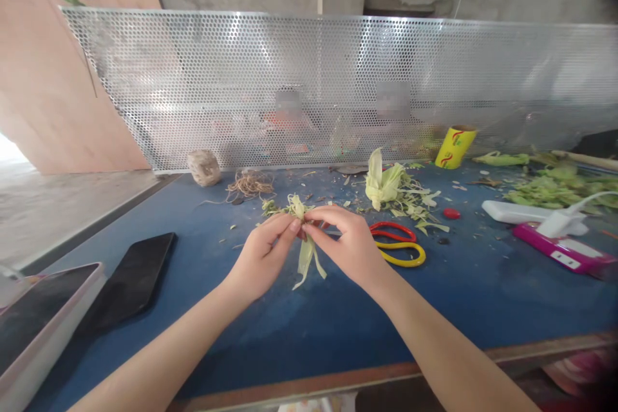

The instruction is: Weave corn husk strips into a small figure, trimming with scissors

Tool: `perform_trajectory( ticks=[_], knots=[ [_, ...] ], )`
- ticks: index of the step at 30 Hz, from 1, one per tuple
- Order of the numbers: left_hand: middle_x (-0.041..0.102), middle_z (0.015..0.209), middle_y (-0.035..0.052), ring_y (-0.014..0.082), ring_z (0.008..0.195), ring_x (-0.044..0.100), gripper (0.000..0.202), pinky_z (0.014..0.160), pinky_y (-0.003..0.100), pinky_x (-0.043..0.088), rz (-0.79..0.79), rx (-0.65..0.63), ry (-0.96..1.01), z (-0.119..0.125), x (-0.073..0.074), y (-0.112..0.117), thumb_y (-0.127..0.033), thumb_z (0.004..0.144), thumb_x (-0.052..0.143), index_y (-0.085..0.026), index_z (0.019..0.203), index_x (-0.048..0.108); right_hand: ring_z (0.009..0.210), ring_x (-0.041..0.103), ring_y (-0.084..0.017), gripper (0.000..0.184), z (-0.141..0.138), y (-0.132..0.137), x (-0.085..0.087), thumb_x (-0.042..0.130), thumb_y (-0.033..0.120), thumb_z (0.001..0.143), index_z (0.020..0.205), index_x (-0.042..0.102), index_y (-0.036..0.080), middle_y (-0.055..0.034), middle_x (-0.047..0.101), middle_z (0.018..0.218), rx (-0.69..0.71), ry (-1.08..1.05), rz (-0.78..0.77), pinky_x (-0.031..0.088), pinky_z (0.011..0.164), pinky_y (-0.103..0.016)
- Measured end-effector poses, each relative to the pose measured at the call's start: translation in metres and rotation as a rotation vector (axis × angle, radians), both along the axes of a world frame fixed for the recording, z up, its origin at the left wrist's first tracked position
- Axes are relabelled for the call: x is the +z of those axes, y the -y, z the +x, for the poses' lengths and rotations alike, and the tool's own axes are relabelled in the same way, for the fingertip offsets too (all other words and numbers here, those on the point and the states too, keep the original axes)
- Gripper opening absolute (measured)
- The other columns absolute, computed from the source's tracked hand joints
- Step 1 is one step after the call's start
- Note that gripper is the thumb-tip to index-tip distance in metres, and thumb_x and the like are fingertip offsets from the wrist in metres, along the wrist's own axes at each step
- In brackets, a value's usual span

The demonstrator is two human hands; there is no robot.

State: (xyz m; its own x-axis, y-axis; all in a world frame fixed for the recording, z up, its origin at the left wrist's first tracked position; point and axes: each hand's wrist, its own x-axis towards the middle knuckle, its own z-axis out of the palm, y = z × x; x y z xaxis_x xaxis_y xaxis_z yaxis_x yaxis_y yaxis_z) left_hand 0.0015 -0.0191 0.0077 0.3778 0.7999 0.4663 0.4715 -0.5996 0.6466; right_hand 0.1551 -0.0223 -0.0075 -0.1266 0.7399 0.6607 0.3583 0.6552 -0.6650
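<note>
Above the blue tabletop, my left hand (pixel 263 252) and my right hand (pixel 346 243) meet with fingertips closed. Between them they pinch a small bundle of pale green corn husk (pixel 306 259). Its frayed tuft sticks up above the fingers, and loose strips hang down below. The exact spot under the fingertips is hidden. Scissors (pixel 403 254) with one red and one yellow handle lie beside my right hand, their blades mostly covered by it. Green husk scraps (pixel 270 207) lie just behind my left fingers.
Behind stand a perforated metal screen (pixel 318 77), a tangle of twine (pixel 250 185), a twine roll (pixel 203 167), a husk bunch (pixel 383 183) and a yellow tube (pixel 455 147). Phones (pixel 132 277) lie left. A magenta power strip (pixel 562 250) and husk pile (pixel 555 188) are right.
</note>
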Motion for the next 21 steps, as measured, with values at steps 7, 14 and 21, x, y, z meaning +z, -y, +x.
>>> perform_trajectory(
  ticks=[7,14,21],
  knots=[
    [0.053,0.068,0.0020,0.0141,0.070,0.052,0.033,0.070,0.027,0.043,0.030,0.002,-0.060,-0.004,-0.001,-0.001,-0.032,0.088,0.033,-0.017,0.065,0.052,0.066,0.057,-0.015,0.010,0.001,-0.005,-0.002,0.063,0.032,0.070,0.071,0.061,0.022,-0.0012,0.063,0.071,0.032,-0.133,-0.154,0.047,0.065,-0.031],
    [0.050,0.121,0.0108,0.0192,0.104,0.052,0.043,0.080,0.030,0.048,0.032,-0.067,0.142,-0.010,-0.011,-0.010,-0.029,0.077,0.055,-0.019,0.117,0.043,0.061,0.053,-0.014,0.012,0.004,-0.009,-0.003,0.062,0.032,0.068,0.069,0.060,0.021,-0.0009,0.060,0.067,0.090,-0.134,-0.271,0.045,0.060,-0.029],
    [0.066,0.090,0.0050,0.0158,0.079,0.060,0.019,0.072,0.028,0.049,0.047,-0.002,0.102,-0.010,-0.016,-0.013,-0.031,0.077,0.056,-0.018,0.091,0.063,0.063,0.053,-0.014,0.010,0.004,-0.008,-0.003,0.059,0.030,0.069,0.070,0.060,0.020,-0.0009,0.060,0.069,0.102,-0.102,-0.319,0.044,0.062,-0.028]
  ],
)
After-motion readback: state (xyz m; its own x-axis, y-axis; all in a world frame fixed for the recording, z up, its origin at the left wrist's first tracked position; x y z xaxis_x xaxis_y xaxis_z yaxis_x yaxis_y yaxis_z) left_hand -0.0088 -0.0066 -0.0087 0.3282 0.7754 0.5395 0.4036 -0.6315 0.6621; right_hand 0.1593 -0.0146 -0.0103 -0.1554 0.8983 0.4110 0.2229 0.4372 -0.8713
